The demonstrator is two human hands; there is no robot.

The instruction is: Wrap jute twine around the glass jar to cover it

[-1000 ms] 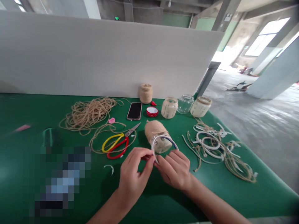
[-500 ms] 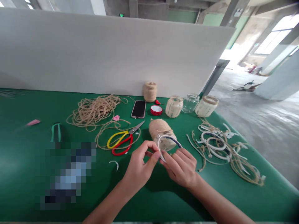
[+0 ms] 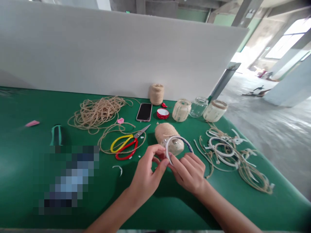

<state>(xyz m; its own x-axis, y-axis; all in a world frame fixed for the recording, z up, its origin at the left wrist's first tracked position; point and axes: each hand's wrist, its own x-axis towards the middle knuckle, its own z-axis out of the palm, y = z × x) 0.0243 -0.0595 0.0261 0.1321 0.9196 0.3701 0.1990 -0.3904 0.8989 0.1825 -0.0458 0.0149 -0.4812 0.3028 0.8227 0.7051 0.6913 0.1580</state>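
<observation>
Between both hands is a white ring (image 3: 181,138), with a dark stretch along its right inner side. My left hand (image 3: 152,171) pinches its left edge between thumb and fingers. The fingers of my right hand (image 3: 189,171) close round its lower part, and the fingertips of both hands nearly meet there. Just behind the ring, a glass jar partly wrapped in twine (image 3: 166,131) lies on its side. Left of it rest scissors (image 3: 132,142) with one yellow and one red handle, blades slightly apart.
A heap of loose twine (image 3: 100,111), a phone (image 3: 144,112) and a red tape roll (image 3: 162,113) lie farther back. Several jars, including a clear jar (image 3: 198,107), stand near the white partition (image 3: 116,48). White rings tied with twine (image 3: 222,147) lie at right on the green table (image 3: 97,200).
The ring has turned slightly and its round opening faces me more. Both hands keep hold of it at nearly the same place. The camera view has shifted slightly.
</observation>
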